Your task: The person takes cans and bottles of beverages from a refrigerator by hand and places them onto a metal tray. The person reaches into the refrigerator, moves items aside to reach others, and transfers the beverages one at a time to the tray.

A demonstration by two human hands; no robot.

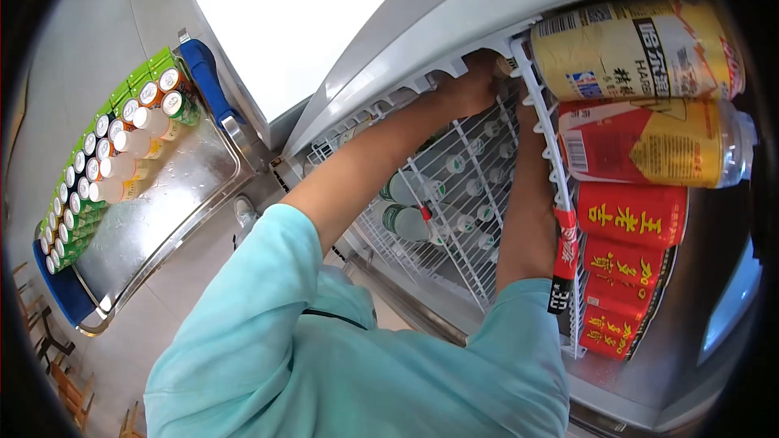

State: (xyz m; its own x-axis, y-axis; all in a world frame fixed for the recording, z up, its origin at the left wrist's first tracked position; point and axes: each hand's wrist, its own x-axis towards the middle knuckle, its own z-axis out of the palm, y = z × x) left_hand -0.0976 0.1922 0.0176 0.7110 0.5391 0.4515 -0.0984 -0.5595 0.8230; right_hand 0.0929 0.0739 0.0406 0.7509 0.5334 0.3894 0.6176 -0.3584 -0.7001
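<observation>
Both my arms reach into an upright drinks fridge with white wire shelves [454, 126]. My left hand [475, 89] is at the far end of the shelf, its fingers curled beside a small pale object I cannot make out. Behind the white shelf edge, my right hand [526, 113] is mostly hidden and its fingers do not show. Below the wire grid stand several bottles with white caps [456, 164]. Larger bottles with green-tinted bodies [406, 221] are close to the near side.
Red cans [629, 215], a red-and-gold bottle [641, 142] and a large yellow-and-white can [625, 49] stand on the shelf at right. A price tag strip [565, 251] clips to its edge. At left, a metal cart [174, 195] carries rows of cans [101, 126] and white-capped bottles [118, 166].
</observation>
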